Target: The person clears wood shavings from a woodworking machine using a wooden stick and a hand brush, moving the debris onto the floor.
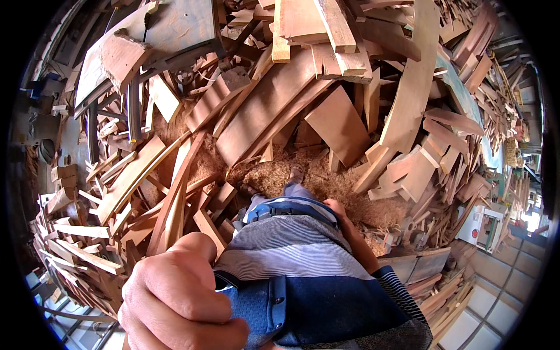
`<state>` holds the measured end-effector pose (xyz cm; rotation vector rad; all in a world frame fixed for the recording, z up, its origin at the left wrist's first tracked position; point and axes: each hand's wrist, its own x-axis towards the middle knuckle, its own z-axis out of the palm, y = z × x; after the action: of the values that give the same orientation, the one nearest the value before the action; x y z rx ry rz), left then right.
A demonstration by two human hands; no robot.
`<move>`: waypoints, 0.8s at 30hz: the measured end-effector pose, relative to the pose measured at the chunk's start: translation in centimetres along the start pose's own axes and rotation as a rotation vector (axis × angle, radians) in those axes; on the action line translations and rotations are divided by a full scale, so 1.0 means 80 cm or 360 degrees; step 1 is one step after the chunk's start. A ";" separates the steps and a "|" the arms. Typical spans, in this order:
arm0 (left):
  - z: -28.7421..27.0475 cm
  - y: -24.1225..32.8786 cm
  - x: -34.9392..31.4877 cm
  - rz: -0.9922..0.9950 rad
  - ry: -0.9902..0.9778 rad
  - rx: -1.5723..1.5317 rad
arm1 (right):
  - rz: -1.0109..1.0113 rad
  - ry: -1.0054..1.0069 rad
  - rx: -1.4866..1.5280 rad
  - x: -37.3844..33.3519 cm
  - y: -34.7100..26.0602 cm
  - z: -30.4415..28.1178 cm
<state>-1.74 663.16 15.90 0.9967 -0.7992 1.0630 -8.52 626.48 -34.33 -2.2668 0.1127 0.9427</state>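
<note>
My left hand [178,297] is raised very close to the camera at the lower left, in front of my striped shirt [297,245]. Its fingers are curled in, and whatever they may hold is hidden. My right hand [335,207] hangs low beside my right hip, at the edge of the shirt. Most of its fingers are out of sight, and no object shows in it. Beyond my feet a wide reddish board [265,108] leans on the wood pile, next to a shorter, roughly rectangular board [338,125].
Sawdust and shavings [265,175] cover the ground around my feet. Loose offcuts [131,181] stick out on the left. A metal-topped machine table [181,32] stands at the far left. A long pale plank [411,87] leans at right, and a white machine [481,227] stands beyond.
</note>
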 end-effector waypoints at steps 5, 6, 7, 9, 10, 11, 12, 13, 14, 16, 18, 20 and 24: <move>-0.013 -0.009 0.011 -0.0148 -0.0355 -0.0197 | 0.0099 -0.0072 -0.0056 0.000 0.017 -0.006; -0.010 -0.006 0.011 -0.0166 -0.0375 -0.0185 | 0.0086 -0.0124 -0.0125 0.006 0.018 -0.009; -0.004 0.004 0.013 -0.0339 -0.0343 -0.0063 | 0.0008 -0.0101 -0.0156 0.012 0.017 -0.008; 0.008 0.019 0.017 -0.0685 -0.0273 0.0145 | 0.0028 -0.0087 -0.0121 0.012 0.016 -0.009; 0.004 0.006 0.011 -0.0432 -0.0216 -0.0046 | 0.0051 -0.0065 -0.0097 0.010 0.015 -0.010; -0.005 -0.018 0.001 -0.0178 -0.0156 -0.0235 | 0.0055 -0.0057 -0.0096 0.008 0.013 -0.011; -0.006 -0.018 0.001 -0.0052 -0.0136 -0.0296 | 0.0025 -0.0073 -0.0112 0.013 0.009 -0.015; -0.007 -0.018 0.001 0.0076 -0.0126 -0.0355 | -0.0004 -0.0088 -0.0127 0.017 0.005 -0.017; -0.008 -0.010 0.004 0.0059 -0.0149 -0.0329 | 0.0002 -0.0111 -0.0134 0.021 0.000 -0.020; -0.008 -0.009 0.007 0.0039 -0.0170 -0.0345 | 0.0055 -0.0120 -0.0130 0.022 -0.006 -0.026; -0.010 -0.012 0.009 0.0063 -0.0168 -0.0364 | 0.0066 -0.0104 -0.0142 0.023 -0.007 -0.028; -0.016 -0.012 0.010 0.0096 -0.0149 -0.0363 | 0.0081 -0.0119 -0.0156 0.025 -0.002 -0.029; -0.012 0.024 0.012 0.0033 -0.0164 -0.0082 | 0.0021 -0.0178 -0.0205 0.045 -0.003 -0.019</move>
<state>-3.23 664.70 16.90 1.0073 -0.9180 1.0102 -4.88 626.31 -35.76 -2.3262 0.0188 1.1096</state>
